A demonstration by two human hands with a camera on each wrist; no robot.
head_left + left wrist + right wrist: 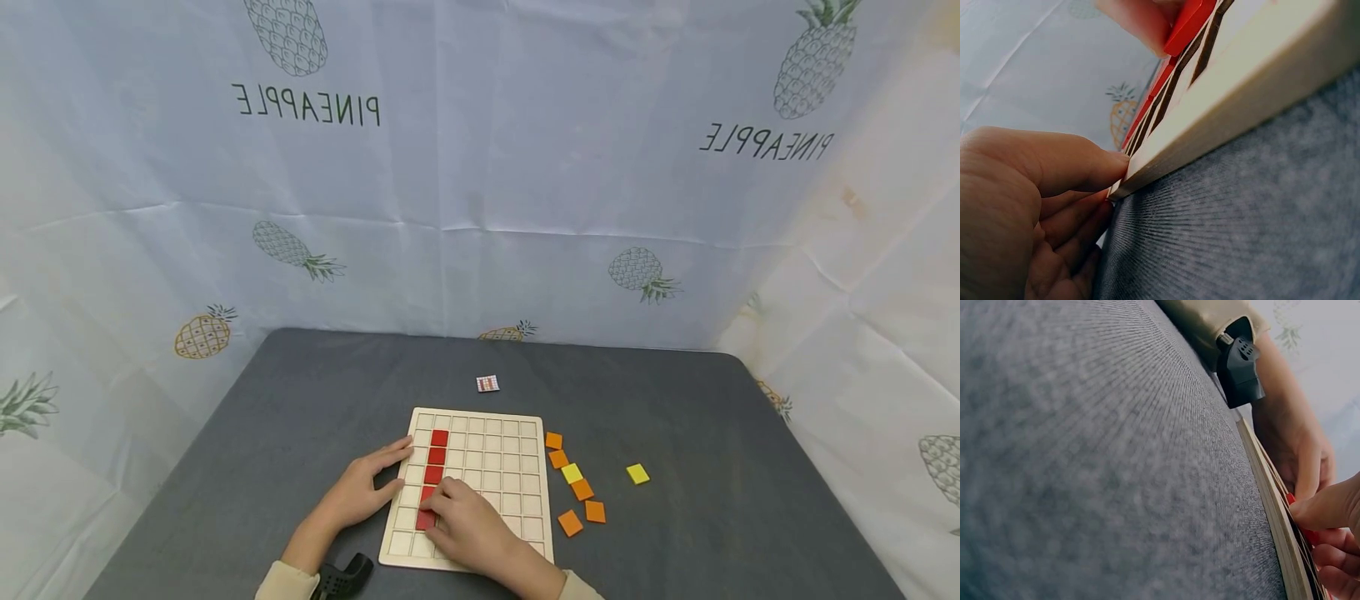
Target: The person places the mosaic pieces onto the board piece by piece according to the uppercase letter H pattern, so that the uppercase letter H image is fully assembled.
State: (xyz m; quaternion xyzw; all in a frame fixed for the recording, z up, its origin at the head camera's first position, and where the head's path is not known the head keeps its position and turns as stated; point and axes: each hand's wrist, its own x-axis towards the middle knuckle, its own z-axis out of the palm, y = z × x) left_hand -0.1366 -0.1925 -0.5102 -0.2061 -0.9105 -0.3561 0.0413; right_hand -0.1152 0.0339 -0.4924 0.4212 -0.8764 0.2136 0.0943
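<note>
A wooden grid board [510, 458] lies on the dark table, with a column of several red square tiles [437, 456] down its left part. At the near end of that column my right hand [476, 527] pinches a red tile [424, 520] between thumb and fingers. The left wrist view shows this tile [1189, 26] close over the grid. My left hand [358, 493] rests at the board's left edge, thumb and fingertips touching it, fingers fairly straight. In the right wrist view the right hand [1335, 519] partly hides the red tile.
Several orange tiles [595, 512] and a yellow tile [572, 473] lie right of the board. Another yellow tile [637, 473] lies farther right. A small patterned card [487, 383] sits beyond the board's far edge. A black wrist device [345, 575] is by the left wrist.
</note>
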